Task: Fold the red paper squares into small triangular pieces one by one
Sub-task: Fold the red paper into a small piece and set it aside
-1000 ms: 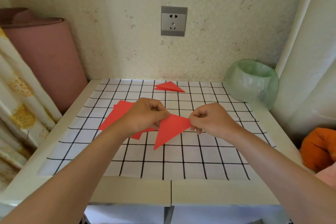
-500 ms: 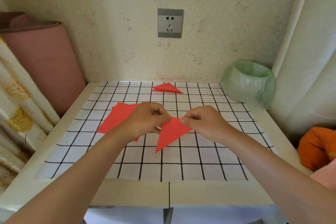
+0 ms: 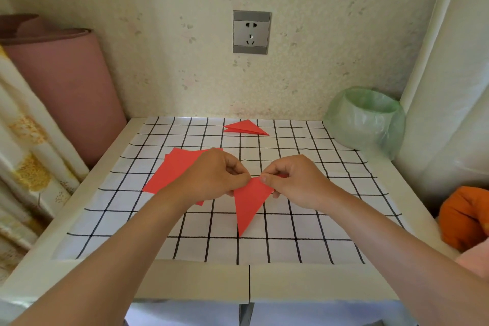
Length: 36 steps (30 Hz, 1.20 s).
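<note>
A red paper triangle (image 3: 248, 204) is held above the middle of the checked table mat (image 3: 304, 219), its long point hanging down. My left hand (image 3: 214, 174) pinches its upper left corner. My right hand (image 3: 293, 180) pinches its upper right corner, and the two pinches nearly meet. A stack of flat red paper squares (image 3: 172, 169) lies on the mat behind my left hand, partly hidden by it. Folded red triangular pieces (image 3: 244, 127) lie at the far edge of the mat.
A small bin lined with a green plastic bag (image 3: 366, 120) stands at the back right corner. A pink roll (image 3: 66, 87) leans at the left beside a patterned curtain (image 3: 23, 167). Orange cloth (image 3: 463, 217) lies off the table's right side.
My right hand has moved left toward my left hand, bringing the triangle's right corner in. The held paper now looks narrower, with its point hanging lower.
</note>
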{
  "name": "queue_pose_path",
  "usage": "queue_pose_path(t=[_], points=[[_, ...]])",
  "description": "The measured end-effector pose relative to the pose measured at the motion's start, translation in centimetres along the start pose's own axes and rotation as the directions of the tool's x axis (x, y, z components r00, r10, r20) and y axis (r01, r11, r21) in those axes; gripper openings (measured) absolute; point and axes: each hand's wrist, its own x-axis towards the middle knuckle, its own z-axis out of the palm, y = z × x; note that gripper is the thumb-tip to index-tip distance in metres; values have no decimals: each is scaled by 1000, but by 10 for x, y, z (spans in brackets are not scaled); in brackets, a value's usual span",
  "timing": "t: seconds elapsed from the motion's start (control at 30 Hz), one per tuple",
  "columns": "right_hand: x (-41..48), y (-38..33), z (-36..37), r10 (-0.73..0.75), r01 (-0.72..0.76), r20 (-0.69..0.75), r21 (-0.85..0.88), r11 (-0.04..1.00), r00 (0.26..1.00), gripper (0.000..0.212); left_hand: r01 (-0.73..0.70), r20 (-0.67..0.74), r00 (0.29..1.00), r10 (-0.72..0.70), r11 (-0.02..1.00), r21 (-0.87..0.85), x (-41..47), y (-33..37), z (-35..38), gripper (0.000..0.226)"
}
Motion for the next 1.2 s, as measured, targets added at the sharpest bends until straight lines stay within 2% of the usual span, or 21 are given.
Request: queue_pose_path(t=[0.33, 0.43, 0.5, 0.6, 0.77, 0.9, 1.0, 1.13, 1.2], points=[[-1, 3, -14, 138, -134, -68, 53, 990, 988, 16, 59, 47, 997, -56, 996, -64, -1, -13, -24, 10], [-1, 7, -20, 183, -165, -136, 134, 977, 974, 14, 90, -72, 993, -97, 992, -92, 2, -21, -25, 14], [-1, 7, -22, 185, -155, -143, 198, 968, 972, 14, 103, -172, 976, -134, 979, -175, 5, -19, -15, 17], [-4, 3, -18, 175, -137, -134, 253, 958, 975, 14, 119, -144, 975, -170, 943, -310, 6, -8, 8, 27], [-3, -1, -17, 195, -160, -137, 231, 960, 971, 14, 133, -195, 955, -224, 909, -395, 6, 1, 24, 16], [-3, 5, -22, 266, -250, -153, 115, 961, 952, 15, 112, -249, 945, -212, 925, -362, 7, -4, 18, 7], [-3, 9, -24, 277, -282, -165, -10, 959, 947, 15, 93, -282, 941, -186, 945, -315, 6, -5, 17, 9], [0, 5, -15, 137, -139, -219, 7, 990, 966, 16, 85, -160, 980, -119, 975, -205, 3, 1, 22, 9], [2, 0, -7, 54, -47, -166, 49, 998, 985, 14, 61, -86, 993, -76, 983, -172, 1, 4, 28, 11]])
